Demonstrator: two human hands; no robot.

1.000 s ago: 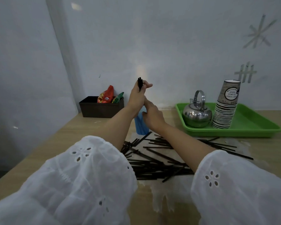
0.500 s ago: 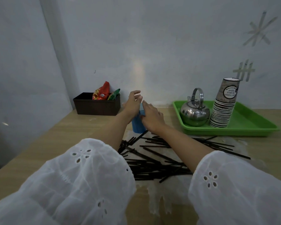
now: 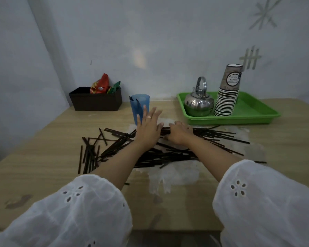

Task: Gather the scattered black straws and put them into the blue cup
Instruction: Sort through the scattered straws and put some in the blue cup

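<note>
- translucent blue plastic cup (image 3: 140,106), upright on the pale wooden table (image 3: 43,148), with a few dark straw ends inside at its left rim.
- thin black straws (image 3: 168,156), scattered in a loose heap in front of the blue cup, spreading to the left and right of it, partly on a thin whitish sheet (image 3: 177,175).
- left hand (image 3: 148,129), just in front of the blue cup, fingers straight and spread, released, palm down over the heap.
- right hand (image 3: 178,134), in front and just right of the blue cup, fingers curled down, grasping a small bundle of the thin black straws.
- dark brown rectangular box (image 3: 96,103), left of the blue cup, with red and green snack packets (image 3: 101,84) inside.
- bright green plastic tray (image 3: 253,119), right of the blue cup, bearing a shiny steel kettle (image 3: 198,104) and a tall stack of paper cups (image 3: 227,100).
</note>
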